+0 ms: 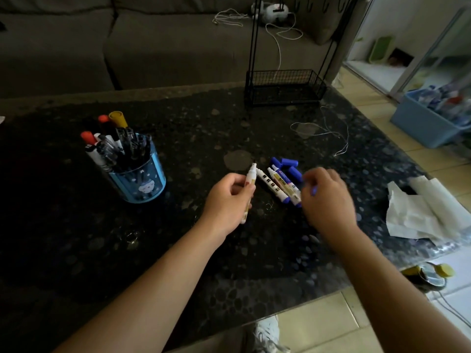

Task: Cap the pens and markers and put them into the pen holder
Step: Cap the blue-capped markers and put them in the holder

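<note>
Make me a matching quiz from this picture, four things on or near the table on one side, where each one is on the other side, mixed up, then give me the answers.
Things:
1. uncapped marker
2. blue caps
3. pen holder
4. crumpled tissue

Places:
A. at the table's right edge
B. on the table's left part, full of pens
C. held in the left hand
D. loose on the table beyond the row of lying markers

Pairs: 1-C, 2-D, 3-B, 4-A
</note>
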